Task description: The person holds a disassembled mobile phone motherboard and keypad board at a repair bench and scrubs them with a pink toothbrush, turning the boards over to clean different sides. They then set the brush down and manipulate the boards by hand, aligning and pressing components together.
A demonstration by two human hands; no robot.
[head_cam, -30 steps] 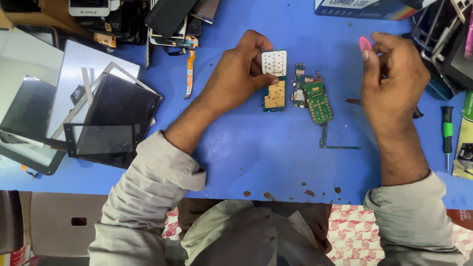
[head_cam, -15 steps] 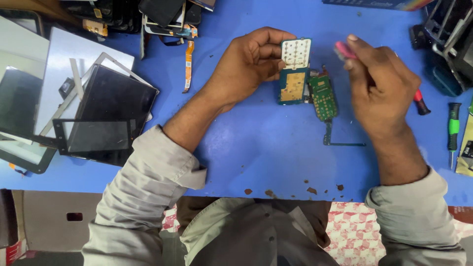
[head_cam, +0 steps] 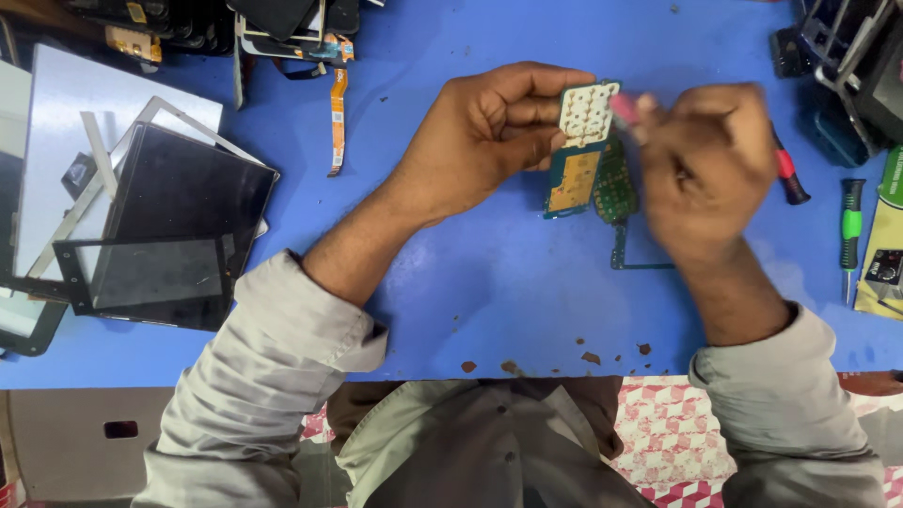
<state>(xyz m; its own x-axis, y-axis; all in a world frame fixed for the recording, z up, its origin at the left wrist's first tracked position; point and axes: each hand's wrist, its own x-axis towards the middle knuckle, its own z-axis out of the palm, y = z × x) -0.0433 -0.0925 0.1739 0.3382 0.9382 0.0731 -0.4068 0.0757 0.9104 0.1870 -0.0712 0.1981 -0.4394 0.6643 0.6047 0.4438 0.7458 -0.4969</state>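
My left hand (head_cam: 489, 132) grips the left edge of a small phone circuit board (head_cam: 581, 141), which has a white keypad grid on top and a gold patch below. It lies on the blue table (head_cam: 489, 282). My right hand (head_cam: 705, 160), blurred, is closed around a pink tool (head_cam: 623, 108) whose tip touches the keypad part of the board. A second green board (head_cam: 615, 188) lies just right of the first, partly under my right hand.
Dark tablet screens and glass panels (head_cam: 160, 226) are stacked at the left. An orange flex cable (head_cam: 337, 118) lies at the top. A red-handled tool (head_cam: 788, 179) and a green screwdriver (head_cam: 850, 226) lie at the right, near black parts (head_cam: 847, 66).
My right hand has moved left with the pink tool, from apart at the right until it meets the board. My left hand has kept its hold on the board.
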